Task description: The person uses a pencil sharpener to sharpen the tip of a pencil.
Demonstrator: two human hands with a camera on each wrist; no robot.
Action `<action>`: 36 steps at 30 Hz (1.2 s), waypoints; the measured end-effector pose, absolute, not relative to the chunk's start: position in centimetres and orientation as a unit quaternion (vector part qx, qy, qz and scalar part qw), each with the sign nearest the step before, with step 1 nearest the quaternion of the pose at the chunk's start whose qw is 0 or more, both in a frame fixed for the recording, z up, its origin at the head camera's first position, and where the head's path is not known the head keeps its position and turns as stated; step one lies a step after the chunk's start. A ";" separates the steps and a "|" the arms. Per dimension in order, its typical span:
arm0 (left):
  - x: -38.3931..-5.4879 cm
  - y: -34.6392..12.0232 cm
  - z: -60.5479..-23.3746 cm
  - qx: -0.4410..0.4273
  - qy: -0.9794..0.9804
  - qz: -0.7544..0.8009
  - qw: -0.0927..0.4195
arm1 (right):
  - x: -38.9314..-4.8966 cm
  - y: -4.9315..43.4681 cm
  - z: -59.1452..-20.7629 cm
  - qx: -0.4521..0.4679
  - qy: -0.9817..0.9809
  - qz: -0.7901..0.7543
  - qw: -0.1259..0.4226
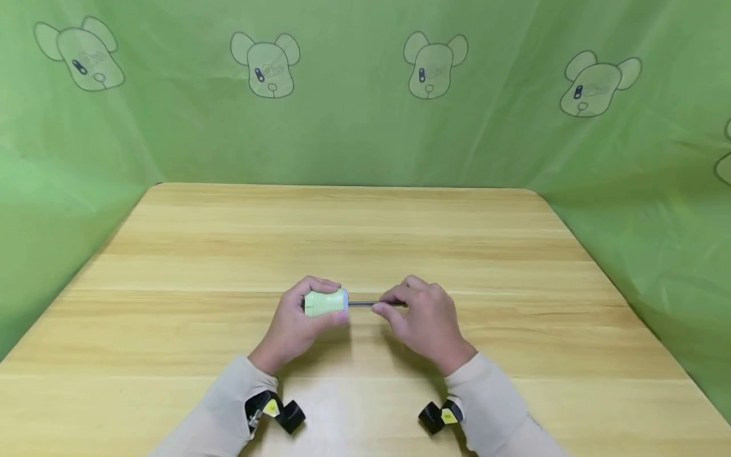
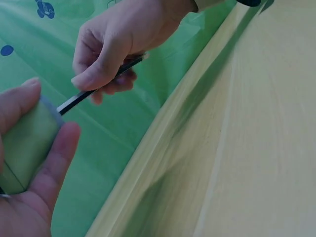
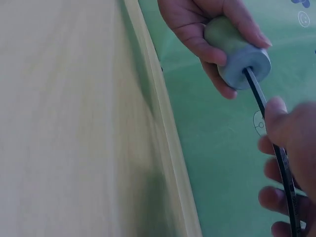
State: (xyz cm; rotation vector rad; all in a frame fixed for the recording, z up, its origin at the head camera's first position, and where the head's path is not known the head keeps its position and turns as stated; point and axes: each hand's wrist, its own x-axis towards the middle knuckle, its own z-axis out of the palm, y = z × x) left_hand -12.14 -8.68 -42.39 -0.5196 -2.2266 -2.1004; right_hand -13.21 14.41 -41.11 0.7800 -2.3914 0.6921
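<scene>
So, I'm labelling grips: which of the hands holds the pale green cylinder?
The left hand, which grips the pale green cylinder; the right hand instead pinches the dark stick set in the cylinder's bluish end.

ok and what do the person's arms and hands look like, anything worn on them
The left sleeve and right sleeve are long, pale greyish beige. The left hand and right hand are bare, without gloves. Each wrist wears a small black camera, left and right, with a rounded body and a yellow label whose marking is too small to read.
</scene>
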 end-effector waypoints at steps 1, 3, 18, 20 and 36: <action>-12.1 -8.7 -42.4 -0.161 -0.714 -0.681 0.021 | -13.2 14.3 -41.2 0.280 -0.884 0.252 0.276; -12.1 -8.6 -42.3 -0.152 -0.709 -0.688 0.023 | -13.2 14.1 -41.3 0.265 -0.885 0.258 0.283; -11.9 -8.7 -42.0 -0.146 -0.687 -0.712 -0.005 | -13.4 14.4 -42.0 0.307 -0.841 0.281 0.346; -11.9 -8.8 -42.1 -0.145 -0.696 -0.704 -0.004 | -13.4 14.5 -42.2 0.313 -0.841 0.279 0.341; -12.1 -8.5 -42.1 -0.146 -0.700 -0.699 0.015 | -13.4 13.9 -41.5 0.268 -0.858 0.283 0.334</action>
